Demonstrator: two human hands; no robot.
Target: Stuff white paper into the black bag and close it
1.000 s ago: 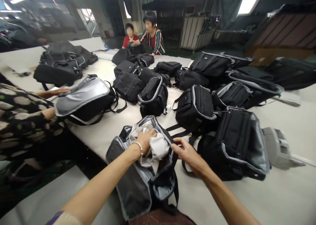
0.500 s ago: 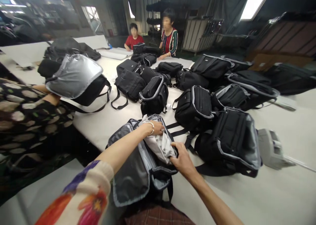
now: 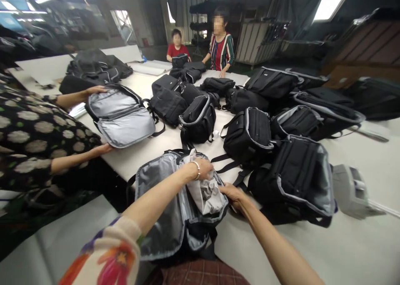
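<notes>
The open bag [image 3: 175,210] lies at the lower centre of the frame, at the near edge of the counter [image 3: 359,243], its grey lining turned up and its mouth gaping toward the person. Its long axis runs from the near edge away toward the middle of the frame. A wad of pale stuffing paper [image 3: 208,193] sits in the right half of the mouth. The left hand [image 3: 204,168] comes in across the bag from the lower left, fingers curled down onto the top of the paper, a bracelet at the wrist. The right hand [image 3: 233,192] comes from the lower right and lies just beside the paper, fingers closed on the bag's right rim. Both hands meet at the paper: the left is on top of it, the right at its side, so the paper lies between them.

Just right of the right hand stands a second black bag [image 3: 300,181] with a grey-edged flap, and a grey device [image 3: 351,189] lies farther right. At middle left a co-worker's hands [image 3: 103,148] hold another bag open [image 3: 121,118], showing grey lining. Beyond, more black bags [image 3: 246,131] crowd the middle of the counter. At the upper centre of the frame two people [image 3: 221,47] stand at the far end
</notes>
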